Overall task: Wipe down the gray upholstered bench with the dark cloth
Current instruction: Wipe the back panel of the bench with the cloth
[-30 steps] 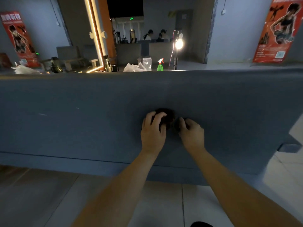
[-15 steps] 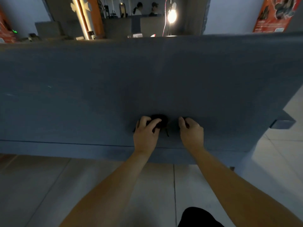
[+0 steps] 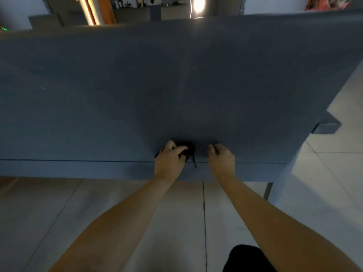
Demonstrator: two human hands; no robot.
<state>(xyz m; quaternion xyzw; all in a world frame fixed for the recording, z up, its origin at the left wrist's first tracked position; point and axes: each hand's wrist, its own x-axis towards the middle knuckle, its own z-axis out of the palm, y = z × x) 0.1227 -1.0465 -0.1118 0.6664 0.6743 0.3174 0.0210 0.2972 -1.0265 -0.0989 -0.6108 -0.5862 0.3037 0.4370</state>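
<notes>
cloth [image 3: 187, 150], dark and bunched into a small wad, sat low on the upright padded face of the gray bench [image 3: 176, 85], just above the seam [image 3: 78, 160] that ran across the bench near its lower edge. one thin strand of it hung down past that seam. the left hand [image 3: 170, 160] was on the cloth's left side, its fingers curled over the wad and gripping it against the fabric, the thumb side hidden under the hand. the right hand [image 3: 223, 159] was just beside the cloth on the right, apart from it by a narrow strip of bare fabric; its fingers were curled in toward the palm with nothing seen inside them, knuckles close to the bench face. whether they touched the bench could not be told. both forearms reached up from the bottom of the view, bare.

below the bench lay a pale tiled floor [image 3: 98, 213], and a thin metal leg [image 3: 267, 190] stood under the bench's right end. a bright lamp [image 3: 198, 4] glowed above the top edge of the bench, and part of an orange poster [image 3: 330, 2] showed on the wall at the upper right.
</notes>
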